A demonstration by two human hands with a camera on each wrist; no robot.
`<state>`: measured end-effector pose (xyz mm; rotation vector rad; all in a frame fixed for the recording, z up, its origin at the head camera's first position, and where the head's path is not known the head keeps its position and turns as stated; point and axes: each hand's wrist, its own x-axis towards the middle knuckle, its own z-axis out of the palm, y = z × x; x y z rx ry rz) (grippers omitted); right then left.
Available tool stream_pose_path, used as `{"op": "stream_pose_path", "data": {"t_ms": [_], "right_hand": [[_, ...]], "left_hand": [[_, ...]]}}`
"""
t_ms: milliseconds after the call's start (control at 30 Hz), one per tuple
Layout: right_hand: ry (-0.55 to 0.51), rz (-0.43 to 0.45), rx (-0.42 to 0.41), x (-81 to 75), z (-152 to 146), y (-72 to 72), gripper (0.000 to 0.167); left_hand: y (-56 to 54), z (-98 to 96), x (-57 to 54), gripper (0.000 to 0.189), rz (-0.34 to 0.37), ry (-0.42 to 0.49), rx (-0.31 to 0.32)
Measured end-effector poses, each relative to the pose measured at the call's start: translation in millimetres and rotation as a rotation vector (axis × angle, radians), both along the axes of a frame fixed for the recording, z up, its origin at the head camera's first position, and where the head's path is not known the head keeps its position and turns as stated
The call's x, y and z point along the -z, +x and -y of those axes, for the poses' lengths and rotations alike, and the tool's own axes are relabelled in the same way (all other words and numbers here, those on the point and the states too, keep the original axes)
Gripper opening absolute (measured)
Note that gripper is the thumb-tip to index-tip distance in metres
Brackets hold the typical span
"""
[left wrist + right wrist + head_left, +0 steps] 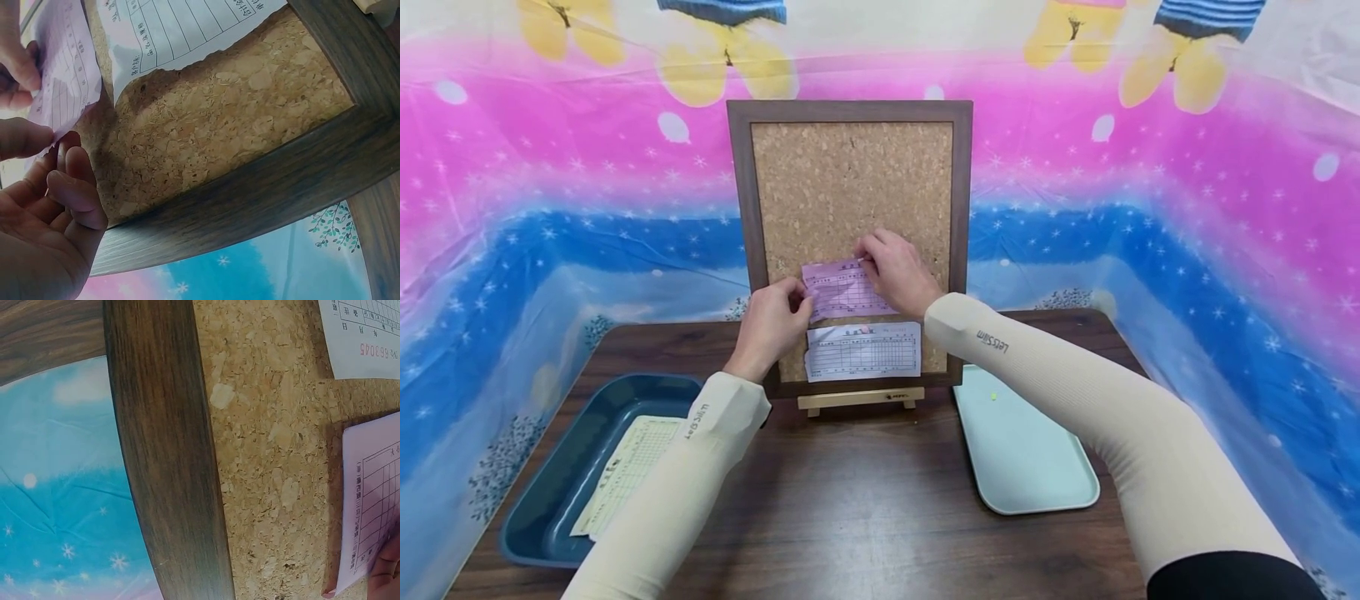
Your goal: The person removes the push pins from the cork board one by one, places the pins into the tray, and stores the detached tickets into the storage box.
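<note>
A pink printed form slip lies in front of the lower half of a cork board. My left hand pinches its left edge between thumb and fingers, as the left wrist view shows close up. At the slip's upper right, my right hand grips the paper with bent fingers, covering that corner in the head view. Part of the pink slip stands off the cork in the right wrist view. Just below hangs a white form slip, with a small pinkish spot at its top edge.
The board's dark wooden frame leans upright on a small wooden easel. At left, a dark blue tray holds pale yellow form slips. To the right lies a light green tray with a tiny yellow-green object.
</note>
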<state>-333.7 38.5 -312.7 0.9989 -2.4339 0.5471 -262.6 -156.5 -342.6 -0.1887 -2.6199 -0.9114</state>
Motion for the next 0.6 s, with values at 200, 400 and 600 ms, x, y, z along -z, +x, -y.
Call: {"op": "stream_pose_path", "data": {"t_ms": [200,400,600], "right_hand": [[0.006,0.0,-0.005,0.9,-0.3,-0.3,0.007],[0.023,0.015,-0.003,-0.9,-0.2,0.4,0.008],[0.046,0.039,-0.009,-1.8,0.0,3.0,0.007]], "left_hand": [[0.4,0.5,-0.4,0.013,0.004,0.006,-0.003],[0.5,1.0,0.3,0.013,-0.003,0.011,-0.001],[0.8,0.8,0.9,0.013,-0.005,0.015,-0.003]]}}
